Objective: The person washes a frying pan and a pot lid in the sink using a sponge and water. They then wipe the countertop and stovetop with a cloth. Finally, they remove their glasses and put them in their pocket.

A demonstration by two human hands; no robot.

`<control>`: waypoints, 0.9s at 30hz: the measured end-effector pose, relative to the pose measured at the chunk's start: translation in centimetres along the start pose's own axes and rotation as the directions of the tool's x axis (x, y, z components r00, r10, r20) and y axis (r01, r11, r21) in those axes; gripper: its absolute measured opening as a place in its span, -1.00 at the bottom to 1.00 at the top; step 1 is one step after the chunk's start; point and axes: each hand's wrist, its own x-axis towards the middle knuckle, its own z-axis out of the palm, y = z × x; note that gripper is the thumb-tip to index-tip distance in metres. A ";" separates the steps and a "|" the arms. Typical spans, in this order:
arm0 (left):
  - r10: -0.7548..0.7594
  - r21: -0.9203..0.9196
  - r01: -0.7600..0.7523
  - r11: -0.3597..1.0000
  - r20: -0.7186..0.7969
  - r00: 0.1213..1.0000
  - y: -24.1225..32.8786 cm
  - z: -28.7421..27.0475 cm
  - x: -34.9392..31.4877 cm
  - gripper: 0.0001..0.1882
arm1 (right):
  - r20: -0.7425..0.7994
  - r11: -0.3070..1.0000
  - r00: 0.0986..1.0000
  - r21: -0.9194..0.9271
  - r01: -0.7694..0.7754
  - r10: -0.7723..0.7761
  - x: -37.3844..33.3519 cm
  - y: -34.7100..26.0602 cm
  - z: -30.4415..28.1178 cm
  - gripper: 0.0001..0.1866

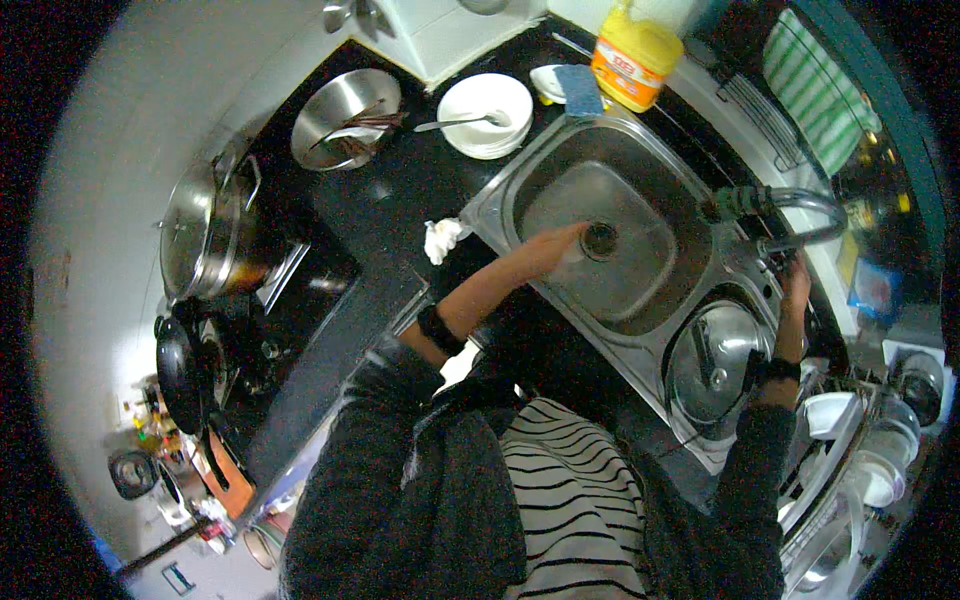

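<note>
My left hand [555,243] reaches down into the steel sink [520,175], right beside the round drain [599,240]; whether its fingers hold anything is hidden. My right hand [797,278] is stretched to the base of the curved tap [800,205] at the sink's right side and seems to grip the tap handle there. The tap's green-wrapped spout hangs over the basin.
A pot lid [712,362] lies in the small basin near me. White plates with a spoon [487,112], a steel bowl [345,118], a yellow detergent bottle [635,55] and a blue sponge [578,88] sit on the black counter. A large steel pot [205,235] stands left; a dish rack [860,450] right.
</note>
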 end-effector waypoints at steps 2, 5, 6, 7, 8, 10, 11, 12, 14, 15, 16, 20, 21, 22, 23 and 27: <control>-0.250 -0.228 0.234 0.945 -0.042 0.967 -0.1 -2.4 -2.8 -0.42 | 0.003 0.891 0.996 0.447 -0.083 0.091 -2.4 -2.0 -0.3 -0.44; -0.268 -0.148 0.229 0.962 -0.349 0.898 -0.1 -5.2 -9.0 -0.39 | 0.159 0.824 0.970 0.513 -0.240 0.183 -6.9 -5.5 -0.7 -0.33; -0.420 -0.390 0.287 0.875 -0.316 0.851 -0.2 -6.7 -10.6 -0.38 | 0.218 0.814 0.945 0.484 -0.321 0.243 -8.7 -6.9 -1.0 -0.29; -0.601 -0.502 0.439 0.746 -0.222 0.768 -0.3 -8.7 -12.5 -0.33 | 0.366 0.706 0.916 0.605 -0.369 0.166 -10.0 -8.8 -0.6 -0.26; -0.659 -0.561 0.429 0.708 -0.306 0.687 -0.4 -10.6 -13.8 -0.28 | 0.332 0.787 0.935 0.541 -0.297 0.125 -12.8 -10.4 -1.0 -0.32; -0.694 -0.450 0.536 0.715 -0.553 0.461 -0.7 -15.3 -16.0 -0.20 | 0.277 0.813 0.956 0.534 -0.233 0.092 -16.3 -14.6 -0.2 -0.44; -0.445 -0.414 0.200 0.888 -0.667 0.597 -1.1 -16.8 -16.3 -0.18 | 0.289 0.837 0.956 0.510 -0.199 0.051 -17.8 -16.7 0.4 -0.48; -0.229 -0.133 0.208 0.969 -0.801 0.554 -1.5 -17.9 -16.5 -0.23 | 0.302 0.859 0.953 0.484 -0.166 0.014 -19.2 -18.7 0.7 -0.52; -0.004 0.084 0.147 0.986 -0.857 0.516 -2.6 -18.8 -16.6 -0.30 | 0.267 0.897 0.958 0.442 -0.028 -0.102 -22.4 -21.6 2.3 -0.61; -0.027 0.008 0.064 0.998 -0.846 0.532 -3.3 -18.6 -16.6 -0.31 | 0.306 0.918 0.951 0.389 -0.083 -0.043 -22.8 -22.9 3.4 -0.62; 0.013 0.077 0.101 0.992 -0.854 0.520 -4.0 -18.0 -16.7 -0.33 | 0.360 0.923 0.930 0.377 -0.080 -0.067 -23.0 -24.1 5.2 -0.63; 0.201 0.410 0.317 0.855 -0.826 0.527 -6.9 -15.3 -17.4 -0.35 | 0.484 0.932 0.849 0.362 0.029 -0.214 -25.0 -29.4 13.9 -0.65; 0.166 0.538 0.486 0.689 -0.770 0.616 -7.7 -14.6 -17.4 -0.32 | 0.541 0.924 0.799 0.379 0.047 -0.263 -25.8 -31.3 16.4 -0.64; 0.013 0.534 0.562 0.632 -0.732 0.681 -8.3 -14.0 -17.6 -0.32 | 0.553 0.922 0.775 0.377 0.095 -0.306 -26.7 -33.3 18.8 -0.63; -0.197 0.524 0.632 0.570 -0.660 0.725 -8.9 -13.7 -17.7 -0.32 | 0.564 0.889 0.741 0.448 0.097 -0.365 -27.7 -35.4 21.2 -0.61; -0.017 0.566 0.602 0.563 -0.720 0.693 -10.8 -15.8 -16.8 -0.33 | 0.245 0.694 0.649 0.269 0.668 -0.720 -30.5 -43.1 30.9 -0.53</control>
